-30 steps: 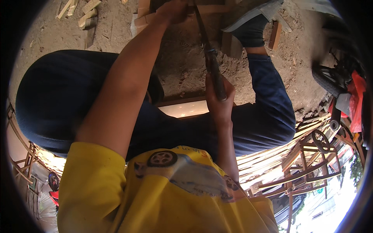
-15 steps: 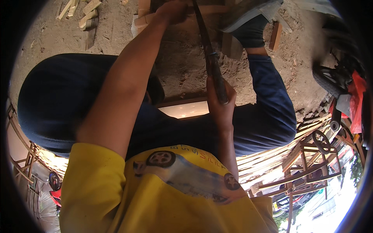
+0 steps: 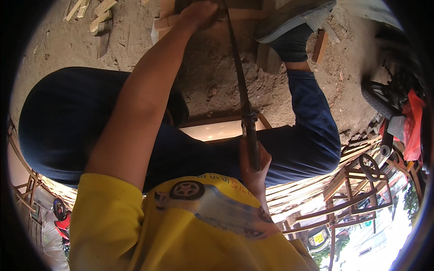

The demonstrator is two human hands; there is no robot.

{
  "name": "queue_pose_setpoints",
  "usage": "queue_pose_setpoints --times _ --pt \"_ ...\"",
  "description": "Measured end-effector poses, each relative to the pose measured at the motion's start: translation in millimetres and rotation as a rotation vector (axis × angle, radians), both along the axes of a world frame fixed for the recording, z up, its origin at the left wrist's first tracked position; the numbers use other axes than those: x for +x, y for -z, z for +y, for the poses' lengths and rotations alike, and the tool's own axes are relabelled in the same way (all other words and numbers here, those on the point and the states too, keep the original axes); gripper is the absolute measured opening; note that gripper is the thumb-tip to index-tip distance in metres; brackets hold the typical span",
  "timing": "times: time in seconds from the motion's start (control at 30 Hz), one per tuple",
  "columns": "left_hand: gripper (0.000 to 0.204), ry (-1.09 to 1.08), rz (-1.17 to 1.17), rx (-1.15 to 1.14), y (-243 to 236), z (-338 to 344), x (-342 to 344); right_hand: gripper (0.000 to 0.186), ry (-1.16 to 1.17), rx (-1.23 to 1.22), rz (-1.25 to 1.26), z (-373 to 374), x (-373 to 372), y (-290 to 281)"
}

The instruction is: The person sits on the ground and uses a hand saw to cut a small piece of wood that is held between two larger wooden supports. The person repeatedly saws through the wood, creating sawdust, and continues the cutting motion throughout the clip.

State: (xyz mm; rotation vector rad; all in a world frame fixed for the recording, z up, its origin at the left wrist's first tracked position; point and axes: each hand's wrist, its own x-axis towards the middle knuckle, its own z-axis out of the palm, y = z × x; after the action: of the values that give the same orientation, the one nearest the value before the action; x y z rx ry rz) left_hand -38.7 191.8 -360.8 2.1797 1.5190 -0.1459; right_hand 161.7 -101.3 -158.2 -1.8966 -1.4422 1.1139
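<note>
A hand saw (image 3: 240,79) with a long, narrow, dark blade runs from the top of the view down to my right hand (image 3: 256,177). My right fingers wrap round its handle, close in front of my shirt. Farther off, at the top, my left hand (image 3: 199,16) is closed at a piece of wood (image 3: 246,13) lying crosswise. The blade's far end passes just right of my left hand, beside that wood. Where the blade meets the wood is cut off or too dark to make out.
My shoe (image 3: 294,20) rests right of the blade, by a wooden block (image 3: 320,46). Wood offcuts (image 3: 103,20) lie on the dirt ground at far left. A framed board (image 3: 212,131) lies between my legs. A wheel (image 3: 379,97) and red plastic (image 3: 412,124) stand at right.
My right hand has drawn the saw back toward my body, so more of its blade shows. My left hand stays in nearly the same place.
</note>
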Motion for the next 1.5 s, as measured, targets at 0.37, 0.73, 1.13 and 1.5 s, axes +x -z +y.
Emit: queue_pose_setpoints --times 0.37,0.73,1.13,1.5 --pt "0.027 0.014 -0.012 -0.006 8.3 0.0 1.4 0.014 0.032 -0.018 0.015 10.7 -5.0 -1.1" --pt "0.024 0.114 -0.036 -0.044 -24.9 -10.1 3.9 0.011 0.070 -0.066 -0.040 17.4 -3.8 -19.5" --pt "0.036 -0.028 -0.148 -0.045 20.9 -9.2 1.3 0.011 0.085 -0.075 -0.029 22.5 -0.3 -41.4" --pt "0.023 0.073 -0.033 0.044 -8.3 -14.7 -0.5 0.011 0.027 -0.055 -0.110 1.4 5.3 -46.8"
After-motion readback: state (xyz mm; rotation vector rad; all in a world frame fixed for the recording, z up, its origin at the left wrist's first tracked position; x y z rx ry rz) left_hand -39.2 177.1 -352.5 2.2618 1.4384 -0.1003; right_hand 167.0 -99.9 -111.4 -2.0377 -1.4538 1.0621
